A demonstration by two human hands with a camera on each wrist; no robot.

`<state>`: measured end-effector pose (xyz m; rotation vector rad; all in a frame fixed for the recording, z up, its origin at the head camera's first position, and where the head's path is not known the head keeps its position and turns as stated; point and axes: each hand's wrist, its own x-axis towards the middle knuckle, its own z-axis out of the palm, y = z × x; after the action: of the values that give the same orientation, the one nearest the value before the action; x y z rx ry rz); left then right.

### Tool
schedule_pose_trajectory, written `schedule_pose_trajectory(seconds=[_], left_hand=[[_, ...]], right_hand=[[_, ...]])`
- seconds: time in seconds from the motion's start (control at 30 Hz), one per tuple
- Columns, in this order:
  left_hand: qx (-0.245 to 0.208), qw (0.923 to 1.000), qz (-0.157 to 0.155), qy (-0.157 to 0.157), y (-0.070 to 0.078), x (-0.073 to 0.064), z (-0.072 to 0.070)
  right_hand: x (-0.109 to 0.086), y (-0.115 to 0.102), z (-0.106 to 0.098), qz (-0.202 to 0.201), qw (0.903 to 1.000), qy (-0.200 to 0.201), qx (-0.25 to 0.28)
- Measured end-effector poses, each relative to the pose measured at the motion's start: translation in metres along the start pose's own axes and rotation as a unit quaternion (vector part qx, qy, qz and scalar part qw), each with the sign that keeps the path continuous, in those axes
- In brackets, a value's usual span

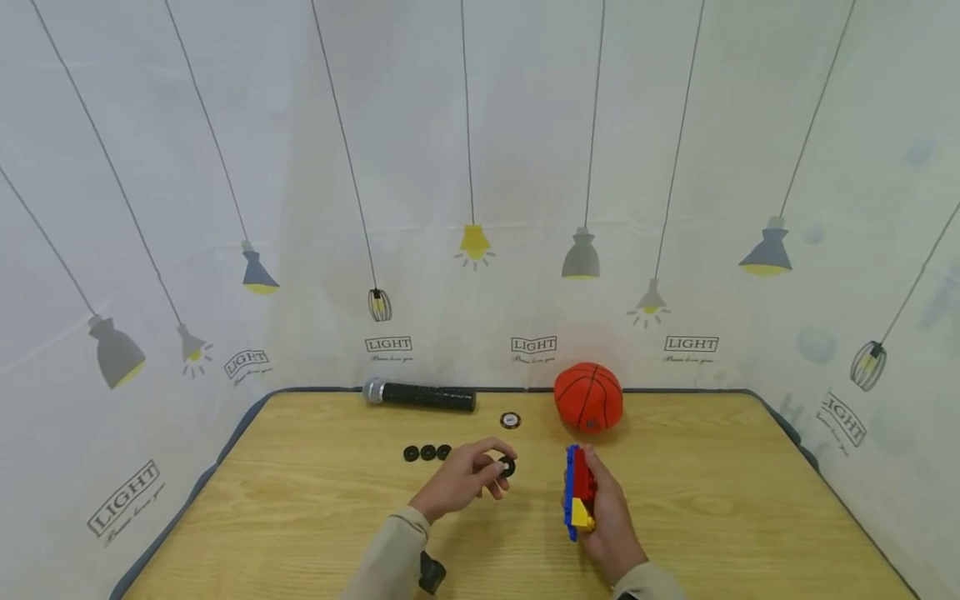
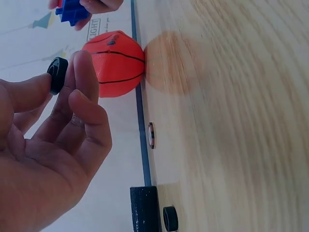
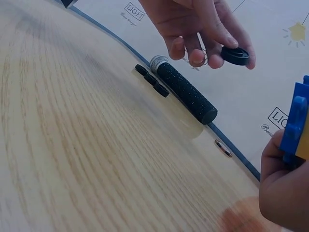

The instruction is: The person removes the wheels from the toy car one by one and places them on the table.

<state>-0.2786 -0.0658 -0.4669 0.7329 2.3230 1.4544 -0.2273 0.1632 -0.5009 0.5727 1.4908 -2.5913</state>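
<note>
My left hand (image 1: pixel 459 477) pinches a small black toy wheel (image 2: pixel 58 75) between thumb and fingertips, above the table. To its right, my right hand (image 1: pixel 611 518) grips a toy-block build (image 1: pixel 577 492) of blue, red and yellow plastic, tipped on its side so its blue base faces left. In the right wrist view, blue knobs show along that base (image 3: pixel 295 118). A gap separates the held wheel from the build. Three more black wheels (image 1: pixel 428 452) lie in a row on the table, just beyond the left wrist.
At the back of the wooden table (image 1: pixel 300 492) lies a black microphone (image 1: pixel 427 397) with a silver head. A round chip (image 1: pixel 511 421) lies right of it, then a red basketball-patterned ball (image 1: pixel 588 397). A lamp-printed curtain (image 1: pixel 525 292) hangs behind the table edge.
</note>
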Motion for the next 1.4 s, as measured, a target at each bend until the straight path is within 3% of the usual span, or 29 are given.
schedule_pose_trajectory(seconds=[0.27,0.6,1.0,1.13,1.4], left_hand=[[0.021,0.9995,-0.015,0.015,-0.011,0.005,-0.014],[0.075,0.9969,-0.005,0.024,-0.016,0.014,-0.032],[0.091,0.9935,-0.039,0.055,-0.014,0.028,-0.051],[0.099,0.9925,-0.051,0.051,-0.012,0.030,-0.056],[0.146,0.9877,-0.032,0.047,-0.012,0.033,-0.061]], right_hand=[[0.001,0.002,-0.002,-0.006,0.9999,-0.012,-0.002],[0.002,0.003,-0.003,0.008,1.0000,0.004,-0.001],[0.002,0.004,-0.006,0.009,0.9999,-0.006,-0.002],[0.002,0.005,-0.008,0.008,0.9999,-0.005,-0.007],[0.001,0.005,-0.009,0.000,0.9999,-0.013,0.001]])
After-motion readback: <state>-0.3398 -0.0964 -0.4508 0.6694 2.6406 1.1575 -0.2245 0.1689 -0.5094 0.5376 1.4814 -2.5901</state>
